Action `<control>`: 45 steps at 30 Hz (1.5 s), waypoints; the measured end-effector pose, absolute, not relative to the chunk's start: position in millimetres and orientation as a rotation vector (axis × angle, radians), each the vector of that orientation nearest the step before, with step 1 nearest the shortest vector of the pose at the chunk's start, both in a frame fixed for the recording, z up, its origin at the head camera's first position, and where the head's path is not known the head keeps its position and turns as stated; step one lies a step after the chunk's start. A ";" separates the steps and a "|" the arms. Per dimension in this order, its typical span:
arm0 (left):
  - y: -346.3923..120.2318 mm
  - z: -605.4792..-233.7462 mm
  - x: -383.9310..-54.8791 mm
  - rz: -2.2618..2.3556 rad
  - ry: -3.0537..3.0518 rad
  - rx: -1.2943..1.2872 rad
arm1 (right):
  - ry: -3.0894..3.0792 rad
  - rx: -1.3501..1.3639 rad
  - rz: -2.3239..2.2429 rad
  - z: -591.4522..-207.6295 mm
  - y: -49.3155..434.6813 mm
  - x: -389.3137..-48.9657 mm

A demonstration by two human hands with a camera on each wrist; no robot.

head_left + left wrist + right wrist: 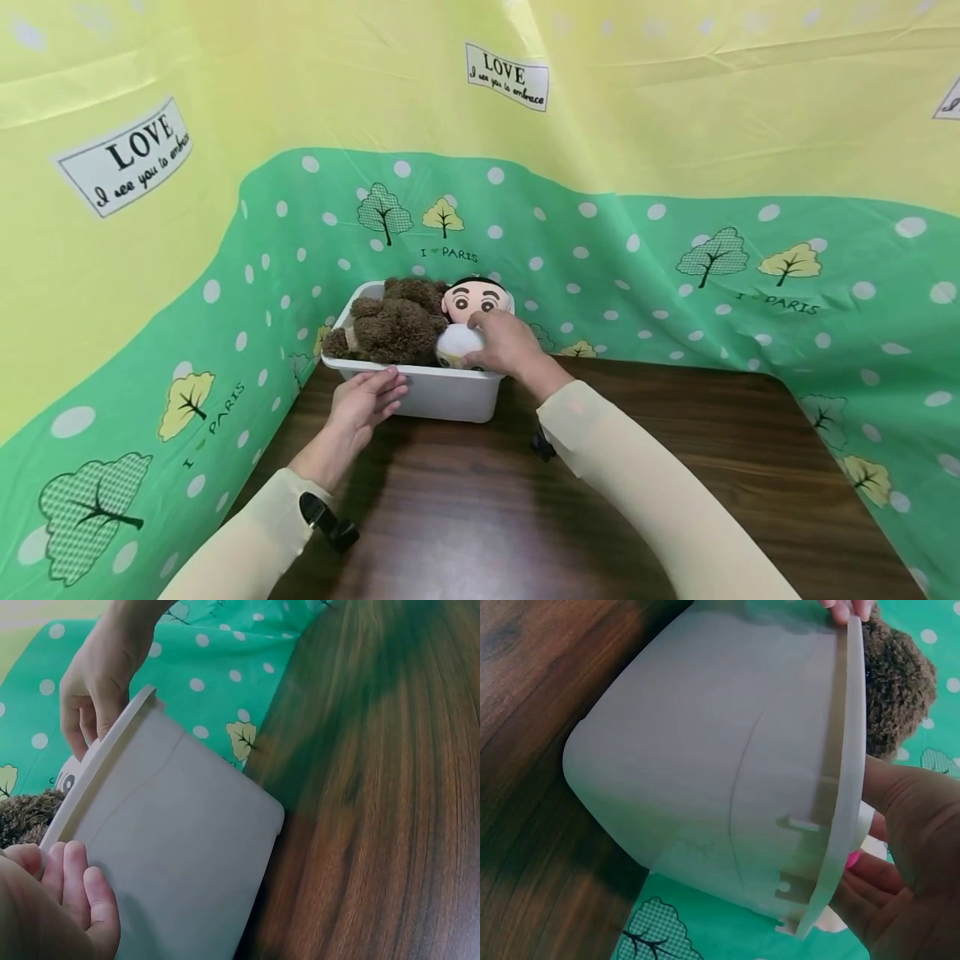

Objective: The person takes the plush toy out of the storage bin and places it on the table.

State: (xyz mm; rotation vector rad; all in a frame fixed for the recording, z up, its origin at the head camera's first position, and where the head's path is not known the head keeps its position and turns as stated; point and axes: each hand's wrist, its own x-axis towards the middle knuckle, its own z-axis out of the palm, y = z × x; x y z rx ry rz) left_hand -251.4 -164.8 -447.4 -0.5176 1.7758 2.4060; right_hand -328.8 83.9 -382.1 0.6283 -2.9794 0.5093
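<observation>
While your left hand (363,401) pinches the white bin (450,396) at its near rim, probably to steady it, your right hand (512,343) grips the white plush toy (457,342) inside, beside the brown plush (401,330).

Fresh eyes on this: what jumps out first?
Probably the wide-eyed doll face at the back right of the white bin, beside shaggy brown plush. Next, the two hands: the right hand holds a white round toy in front of that face, the left hand is at the front rim. Behind everything hangs a loud yellow-and-green curtain.
</observation>
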 end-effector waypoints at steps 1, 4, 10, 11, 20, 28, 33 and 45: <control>-164.1 -447.6 -251.8 2.414 1.769 -0.523 | -2.978 0.617 0.511 -382.4 83.7 -328.9; -161.8 -449.0 -253.5 2.440 1.752 -0.530 | -2.967 0.589 0.510 -382.7 83.5 -328.7; -154.5 -448.7 -254.2 2.459 1.758 -0.568 | -2.906 0.561 0.498 -386.7 85.4 -328.7; -153.5 -448.6 -254.0 2.460 1.761 -0.578 | -2.893 0.560 0.499 -386.9 86.0 -328.6; -151.4 -451.5 -253.6 2.490 1.756 -0.570 | -2.832 0.540 0.522 -375.0 89.8 -324.9; -150.7 -450.3 -254.3 2.494 1.792 -0.554 | -2.804 0.545 0.592 -353.5 95.0 -316.2; -151.7 -451.1 -253.6 2.501 1.787 -0.564 | -2.753 0.552 0.675 -338.6 102.5 -311.8; -156.6 -451.1 -249.3 2.512 1.793 -0.610 | -2.658 0.530 0.838 -296.0 129.6 -293.7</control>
